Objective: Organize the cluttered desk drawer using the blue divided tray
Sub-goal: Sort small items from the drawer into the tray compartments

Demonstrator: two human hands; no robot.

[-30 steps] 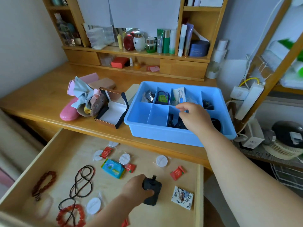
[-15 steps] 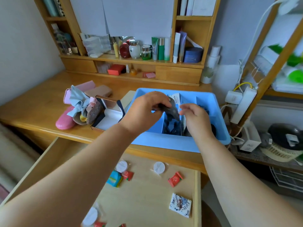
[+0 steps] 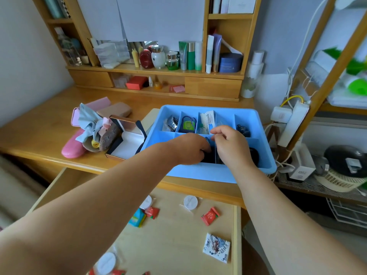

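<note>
Soft, even daylight fills the scene, brightest on the pale wall beyond the right hand (image 3: pixel 231 144). Shadows are faint, deepest under the left hand (image 3: pixel 190 148) inside the blue tray (image 3: pixel 264 155). Wide-angle distortion bows the shelf posts at the edges. Both forearms nearest the camera look soft and blurred.

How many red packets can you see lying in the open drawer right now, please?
4 at least: one beside the teal packet, one right of it under the white disc, two partly cropped at the bottom edge. The left arm may hide more.
</note>
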